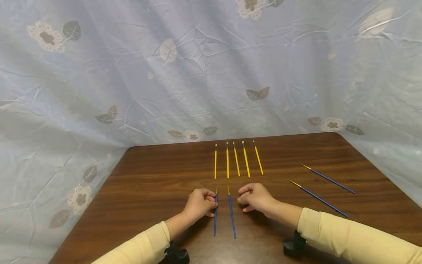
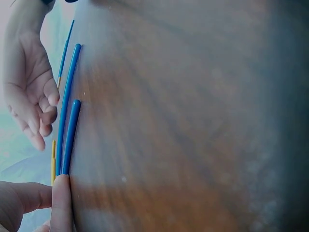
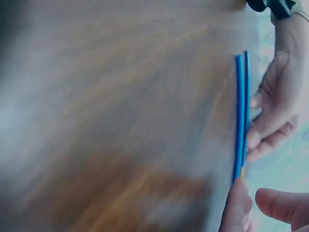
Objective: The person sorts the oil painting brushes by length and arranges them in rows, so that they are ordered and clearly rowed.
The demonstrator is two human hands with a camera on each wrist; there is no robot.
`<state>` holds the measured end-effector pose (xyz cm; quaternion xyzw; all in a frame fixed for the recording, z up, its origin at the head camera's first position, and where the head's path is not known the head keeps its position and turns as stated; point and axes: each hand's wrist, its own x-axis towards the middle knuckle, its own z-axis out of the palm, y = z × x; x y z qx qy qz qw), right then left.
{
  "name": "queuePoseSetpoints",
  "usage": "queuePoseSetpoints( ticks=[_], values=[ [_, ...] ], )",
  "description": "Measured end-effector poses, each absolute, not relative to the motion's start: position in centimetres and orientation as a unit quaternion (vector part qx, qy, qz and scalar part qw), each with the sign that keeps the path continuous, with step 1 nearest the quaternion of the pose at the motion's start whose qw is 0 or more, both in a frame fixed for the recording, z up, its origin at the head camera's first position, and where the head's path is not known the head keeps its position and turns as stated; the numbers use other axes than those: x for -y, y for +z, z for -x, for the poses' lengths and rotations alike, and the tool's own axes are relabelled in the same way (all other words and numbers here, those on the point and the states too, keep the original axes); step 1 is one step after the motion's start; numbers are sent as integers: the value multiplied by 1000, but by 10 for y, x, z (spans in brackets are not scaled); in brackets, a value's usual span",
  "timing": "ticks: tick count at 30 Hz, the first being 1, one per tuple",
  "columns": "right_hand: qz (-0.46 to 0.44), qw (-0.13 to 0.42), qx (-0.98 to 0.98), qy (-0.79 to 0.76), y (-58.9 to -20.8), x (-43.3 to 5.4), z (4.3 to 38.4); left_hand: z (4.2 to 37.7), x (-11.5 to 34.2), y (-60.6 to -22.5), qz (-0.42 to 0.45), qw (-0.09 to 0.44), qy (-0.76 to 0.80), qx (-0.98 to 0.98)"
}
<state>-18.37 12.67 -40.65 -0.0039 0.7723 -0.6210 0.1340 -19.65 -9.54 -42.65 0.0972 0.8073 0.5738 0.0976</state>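
On my head view, the left hand (image 1: 197,203) is positioned to the left of the second blue brush (image 1: 232,214), which I use as the reference item. Its thumb and fingers are grasping the first blue brush (image 1: 215,220), which lies just left of the reference, nearly parallel to it. A yellow sleeve (image 1: 138,245) covers the left forearm, and a black wrist unit (image 1: 178,255) sits below the cuff.

I locate a row of five yellow brushes (image 1: 236,161) beyond the reference brush; the row extends from slightly left of it to its far right, pale bristles directed away from the person. The reference brush itself lies on the wood-grain counter (image 1: 158,172), gold tip directed away, in contact with neither hand.

The right hand (image 1: 258,198) is just right of the reference brush. I read its fingers as released: loosely bent, with a gap between them and the brush. A matching sleeve and wrist unit are fitted on that arm.

Well to the right of the reference brush, I note the third blue brush (image 1: 324,202) and, beyond it, the fourth blue brush (image 1: 333,181). Both lie slanted, gold tips toward the yellow row. Floral cloth (image 1: 201,95) hangs behind everything.
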Motion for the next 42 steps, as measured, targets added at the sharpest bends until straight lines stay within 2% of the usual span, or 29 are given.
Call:
queuePoseSetpoints(
  ticks=[9,21,32,37,42],
  values=[
    [30,135,-789,-599,-394,-169,188,196,94,-424,-103,98,579,-803],
    [66,92,-824,-555,-382,-245,192,196,92,-422,-100,104,573,-807],
    [64,69,-860,-501,-381,-310,191,195,94,-421,-99,97,573,-808],
    [50,79,-869,-486,-387,-330,192,193,95,-421,-100,97,575,-806],
    [38,122,-860,-494,-394,-344,192,193,95,-422,-99,98,574,-807]
  ],
)
